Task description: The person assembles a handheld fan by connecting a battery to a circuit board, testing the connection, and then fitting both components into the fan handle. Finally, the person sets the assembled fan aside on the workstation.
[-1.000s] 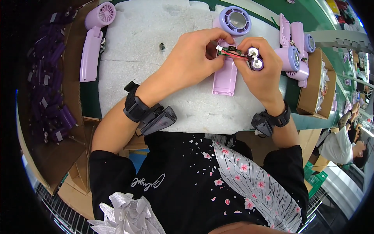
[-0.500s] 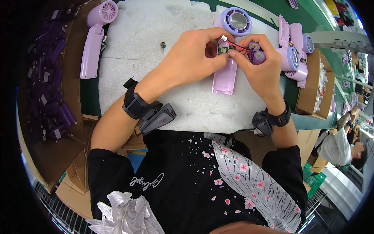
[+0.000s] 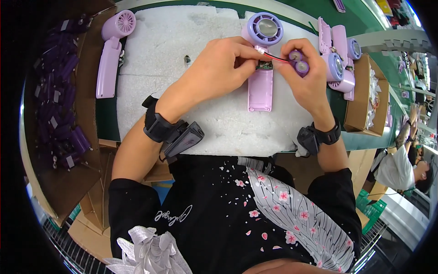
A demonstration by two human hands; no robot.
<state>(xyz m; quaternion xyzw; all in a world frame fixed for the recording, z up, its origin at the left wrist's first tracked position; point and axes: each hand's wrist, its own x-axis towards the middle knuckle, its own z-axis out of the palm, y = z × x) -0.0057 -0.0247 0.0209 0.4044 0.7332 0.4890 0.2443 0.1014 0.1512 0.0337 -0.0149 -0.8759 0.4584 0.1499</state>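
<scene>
In my right hand (image 3: 306,75) is a battery pack of two purple cylindrical cells (image 3: 299,64), the fingers curled round it. Red and black wires (image 3: 276,57) run left from it to a small white connector (image 3: 260,50). My left hand (image 3: 226,68) is closed beside the connector and wires, thumb and index finger bent together; what its fingertips pinch is hidden. Just below the fingertips lies a green circuit board (image 3: 264,65) in the open pink handle (image 3: 260,93) of a handheld fan. The fan's round lilac head (image 3: 266,28) points away from me, with a silver disc in its middle.
White foam sheet (image 3: 159,91) covers the green bench. A pink fan (image 3: 109,64) lies at the left, several fan parts (image 3: 336,64) at the right. Boxes flank the work: purple battery packs (image 3: 64,100) left, small white parts (image 3: 372,100) right. A person (image 3: 397,169) sits far right.
Both hands have shifted slightly apart around the board, baring more of the handle's upper end. The connector now sits a little lower. My view has moved slightly.
</scene>
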